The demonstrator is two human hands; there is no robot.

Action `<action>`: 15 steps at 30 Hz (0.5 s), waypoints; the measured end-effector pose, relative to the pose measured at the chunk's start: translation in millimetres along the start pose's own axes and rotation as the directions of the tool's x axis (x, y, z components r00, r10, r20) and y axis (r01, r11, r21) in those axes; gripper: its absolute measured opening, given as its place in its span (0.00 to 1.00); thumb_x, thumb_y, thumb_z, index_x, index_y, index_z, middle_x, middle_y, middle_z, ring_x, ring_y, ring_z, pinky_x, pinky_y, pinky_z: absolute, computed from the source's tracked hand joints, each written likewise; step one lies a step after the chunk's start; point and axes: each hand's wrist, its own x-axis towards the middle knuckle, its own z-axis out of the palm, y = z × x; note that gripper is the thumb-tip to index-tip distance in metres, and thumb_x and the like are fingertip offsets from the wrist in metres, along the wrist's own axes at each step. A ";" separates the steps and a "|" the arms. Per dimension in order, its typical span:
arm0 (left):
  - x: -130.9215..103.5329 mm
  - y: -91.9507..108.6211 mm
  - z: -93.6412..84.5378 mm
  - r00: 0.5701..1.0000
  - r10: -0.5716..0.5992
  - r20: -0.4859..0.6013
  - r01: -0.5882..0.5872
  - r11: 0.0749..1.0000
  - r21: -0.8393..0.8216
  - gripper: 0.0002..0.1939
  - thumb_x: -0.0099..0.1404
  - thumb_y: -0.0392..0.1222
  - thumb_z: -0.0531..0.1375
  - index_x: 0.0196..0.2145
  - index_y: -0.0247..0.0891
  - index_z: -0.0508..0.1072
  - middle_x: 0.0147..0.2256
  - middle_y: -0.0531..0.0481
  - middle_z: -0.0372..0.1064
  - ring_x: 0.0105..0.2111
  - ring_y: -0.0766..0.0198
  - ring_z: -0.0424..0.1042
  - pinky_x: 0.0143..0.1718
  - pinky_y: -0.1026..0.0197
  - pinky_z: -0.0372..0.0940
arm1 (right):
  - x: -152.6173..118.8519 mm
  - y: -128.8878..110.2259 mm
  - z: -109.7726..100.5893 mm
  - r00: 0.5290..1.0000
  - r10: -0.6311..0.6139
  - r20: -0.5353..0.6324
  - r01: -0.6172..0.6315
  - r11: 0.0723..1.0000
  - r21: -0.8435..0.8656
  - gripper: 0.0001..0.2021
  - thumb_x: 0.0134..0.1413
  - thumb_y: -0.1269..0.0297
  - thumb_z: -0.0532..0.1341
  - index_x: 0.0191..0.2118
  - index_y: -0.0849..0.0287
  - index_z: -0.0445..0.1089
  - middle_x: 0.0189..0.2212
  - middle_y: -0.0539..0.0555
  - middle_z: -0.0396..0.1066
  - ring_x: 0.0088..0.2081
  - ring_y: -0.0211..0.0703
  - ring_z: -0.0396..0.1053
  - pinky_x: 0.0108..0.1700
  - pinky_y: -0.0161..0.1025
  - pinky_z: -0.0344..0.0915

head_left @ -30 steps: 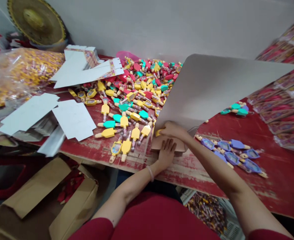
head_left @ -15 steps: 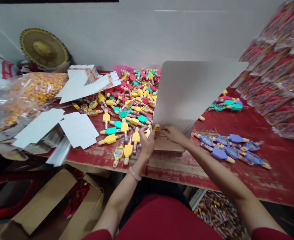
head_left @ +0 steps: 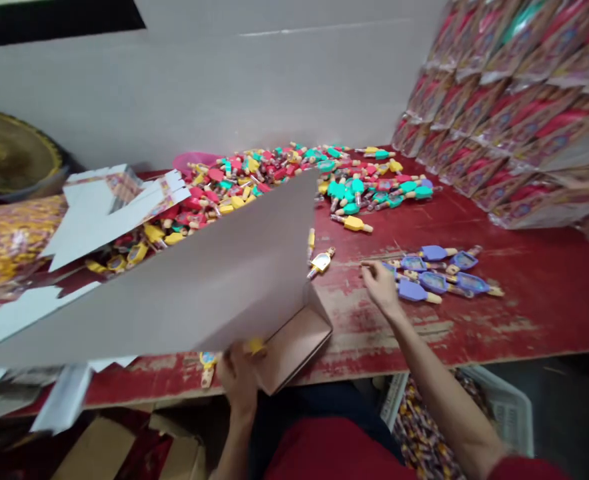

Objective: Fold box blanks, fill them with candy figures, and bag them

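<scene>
An open cardboard box (head_left: 294, 343) with a large raised lid flap (head_left: 189, 287) stands tilted at the front edge of the red table. My left hand (head_left: 239, 377) is at the box's left side, fingers bent and blurred, beside a small yellow piece (head_left: 255, 345) at the box rim. To the right, my right hand (head_left: 380, 287) reaches over the table, its fingertips pinched together at the left end of a group of purple paddle-shaped toys (head_left: 431, 281). Whether anything is between those fingertips is too small to tell. A yellow toy (head_left: 321, 262) lies behind the box.
Red, green and yellow toys (head_left: 254, 177) are heaped along the wall. White folded cards (head_left: 119, 207) lie at the left by a bag of yellow pieces (head_left: 19, 233). Bagged packages (head_left: 524, 133) are stacked at the right. A white crate (head_left: 511, 410) stands below the table.
The box and its flap have turned and swung left. My right hand has left the box and moved right to the purple toys. The view has shifted right.
</scene>
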 end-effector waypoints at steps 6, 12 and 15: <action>-9.3 2.0 -20.2 0.945 0.145 -0.294 -0.130 0.989 0.067 0.17 0.62 0.58 0.60 0.26 0.43 0.68 0.24 0.52 0.68 0.23 0.57 0.70 0.20 0.53 0.71 | 44.3 -36.3 84.2 0.967 -0.023 0.254 0.126 0.908 -0.400 0.23 0.70 0.67 0.48 0.65 0.62 0.64 0.63 0.68 0.64 0.62 0.54 0.62 0.61 0.46 0.61; 11.2 1.5 28.1 0.982 0.009 -0.187 -0.036 0.989 -0.143 0.17 0.61 0.56 0.60 0.29 0.38 0.67 0.24 0.55 0.65 0.21 0.65 0.69 0.20 0.60 0.70 | 85.0 -8.5 72.4 0.945 0.147 0.293 0.030 0.851 -0.524 0.25 0.71 0.51 0.52 0.62 0.62 0.68 0.59 0.74 0.65 0.62 0.62 0.63 0.60 0.55 0.60; 28.3 3.3 47.1 0.988 0.074 -0.137 -0.093 0.987 -0.132 0.16 0.62 0.54 0.60 0.29 0.38 0.66 0.22 0.56 0.64 0.20 0.67 0.67 0.19 0.65 0.66 | 90.6 13.2 46.6 0.919 0.200 0.338 0.019 0.836 -0.548 0.19 0.68 0.54 0.57 0.56 0.61 0.73 0.54 0.69 0.72 0.59 0.58 0.68 0.60 0.49 0.61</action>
